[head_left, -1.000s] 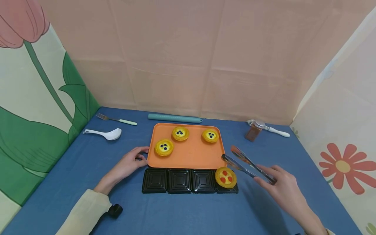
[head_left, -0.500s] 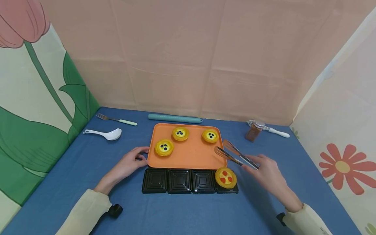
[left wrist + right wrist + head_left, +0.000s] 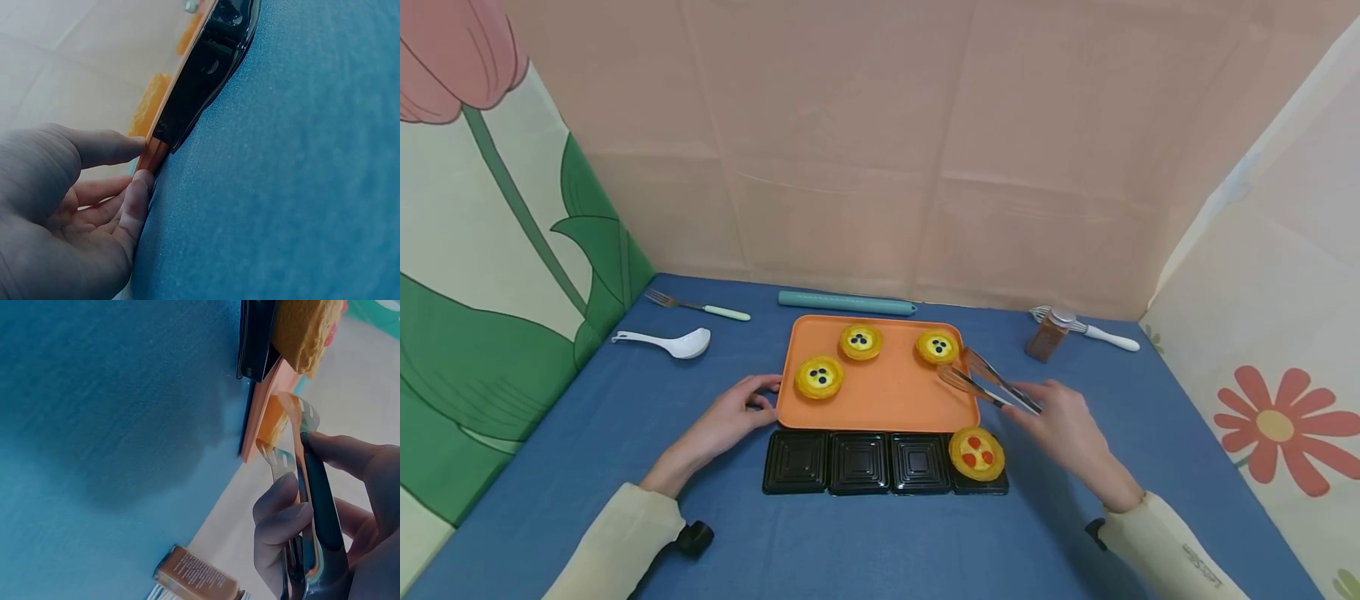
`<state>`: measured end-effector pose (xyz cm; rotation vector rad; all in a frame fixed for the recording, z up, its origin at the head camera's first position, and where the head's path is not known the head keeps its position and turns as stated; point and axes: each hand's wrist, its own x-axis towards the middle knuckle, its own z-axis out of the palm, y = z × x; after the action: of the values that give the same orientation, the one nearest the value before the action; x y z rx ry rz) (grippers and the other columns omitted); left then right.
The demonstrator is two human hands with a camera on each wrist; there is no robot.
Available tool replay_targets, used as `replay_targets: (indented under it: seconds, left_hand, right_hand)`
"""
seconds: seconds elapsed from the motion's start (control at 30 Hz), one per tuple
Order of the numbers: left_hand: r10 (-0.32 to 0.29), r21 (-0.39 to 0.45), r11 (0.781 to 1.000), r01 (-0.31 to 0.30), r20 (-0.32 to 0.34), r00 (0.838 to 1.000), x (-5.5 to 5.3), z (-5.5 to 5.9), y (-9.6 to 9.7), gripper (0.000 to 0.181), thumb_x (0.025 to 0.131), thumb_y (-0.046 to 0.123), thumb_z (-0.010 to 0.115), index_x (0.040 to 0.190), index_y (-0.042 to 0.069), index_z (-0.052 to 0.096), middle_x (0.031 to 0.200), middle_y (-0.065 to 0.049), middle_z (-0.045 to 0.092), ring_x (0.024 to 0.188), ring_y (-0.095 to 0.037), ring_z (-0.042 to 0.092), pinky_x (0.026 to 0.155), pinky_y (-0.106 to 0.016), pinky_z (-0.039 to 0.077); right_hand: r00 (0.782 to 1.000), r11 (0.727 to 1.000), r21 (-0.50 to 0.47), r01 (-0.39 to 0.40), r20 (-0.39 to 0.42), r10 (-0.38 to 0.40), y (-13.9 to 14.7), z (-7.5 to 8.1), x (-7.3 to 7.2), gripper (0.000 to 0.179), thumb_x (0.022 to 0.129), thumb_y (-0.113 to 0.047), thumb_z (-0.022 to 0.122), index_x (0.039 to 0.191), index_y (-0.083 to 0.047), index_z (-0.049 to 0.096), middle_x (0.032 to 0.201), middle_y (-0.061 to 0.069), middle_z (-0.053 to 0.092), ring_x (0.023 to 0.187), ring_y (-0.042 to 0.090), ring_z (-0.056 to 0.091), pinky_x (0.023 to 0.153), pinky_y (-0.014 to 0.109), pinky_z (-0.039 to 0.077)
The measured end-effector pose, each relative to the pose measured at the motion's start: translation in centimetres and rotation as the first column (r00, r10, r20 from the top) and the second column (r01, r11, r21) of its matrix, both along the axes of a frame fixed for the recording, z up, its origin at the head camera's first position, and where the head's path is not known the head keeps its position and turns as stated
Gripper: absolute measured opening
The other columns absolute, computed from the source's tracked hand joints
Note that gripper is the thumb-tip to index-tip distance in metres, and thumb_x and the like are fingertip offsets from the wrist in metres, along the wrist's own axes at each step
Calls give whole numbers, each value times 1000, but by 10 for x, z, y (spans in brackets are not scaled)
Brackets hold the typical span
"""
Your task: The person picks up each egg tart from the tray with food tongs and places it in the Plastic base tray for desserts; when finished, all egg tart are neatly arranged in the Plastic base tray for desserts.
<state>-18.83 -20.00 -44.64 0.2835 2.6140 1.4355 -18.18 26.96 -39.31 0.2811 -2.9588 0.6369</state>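
Note:
My left hand [image 3: 735, 414] pinches the left edge of the orange tray [image 3: 887, 400], thumb on its rim and fingertips low at its side in the left wrist view. Three egg tarts with dark berry dots, one left [image 3: 819, 377], one at the back [image 3: 861, 342] and one right [image 3: 937, 347], sit on the tray. My right hand [image 3: 1063, 429] holds metal tongs [image 3: 992, 382], their tips apart and close to the right tart, with nothing seen between them. A tart with red pieces [image 3: 977, 454] sits in the rightmost compartment of the black compartment tray [image 3: 858, 462].
A teal rolling pin [image 3: 847, 302] lies behind the orange tray. At the left are a fork [image 3: 700, 307] and a white spoon [image 3: 670, 341]. At the right a brown spice jar [image 3: 1049, 335] stands before a whisk [image 3: 1105, 335]. Fabric walls border the blue table.
My right hand has moved left and forward, bringing the tongs over the orange tray's right side, near the right tart. The left hand and the tarts have stayed put.

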Motion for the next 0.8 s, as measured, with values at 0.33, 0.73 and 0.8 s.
replay_targets:
  seconds: [0.33, 0.73, 0.8]
  left_hand:
    - [9, -11, 1000, -9, 13, 1000, 0, 1, 0, 56, 97, 11, 65, 148, 0, 46, 136, -16, 51, 102, -24, 57, 86, -41, 46]
    - [16, -8, 1000, -16, 25, 1000, 2, 3, 1, 56, 97, 12, 65, 148, 0, 46, 137, -16, 51, 102, -24, 57, 86, -41, 47]
    - [14, -9, 1000, -13, 22, 1000, 2, 3, 1, 55, 97, 12, 65, 148, 0, 46, 136, -16, 51, 102, -24, 57, 86, -41, 47]
  right_hand:
    - [1000, 1000, 17, 12, 16, -13, -8, 2, -8, 47, 91, -30, 76, 130, -3, 68, 105, 18, 64, 60, 19, 49, 44, 35, 41]
    - [999, 1000, 16, 15, 34, -16, -15, 2, -16, 47, 92, -28, 76, 130, -3, 68, 102, 18, 62, 55, 20, 46, 43, 35, 39]
    - [999, 1000, 17, 18, 37, -18, -15, 2, -17, 47, 92, -29, 76, 131, -3, 67, 101, 18, 62, 54, 20, 46, 43, 35, 39]
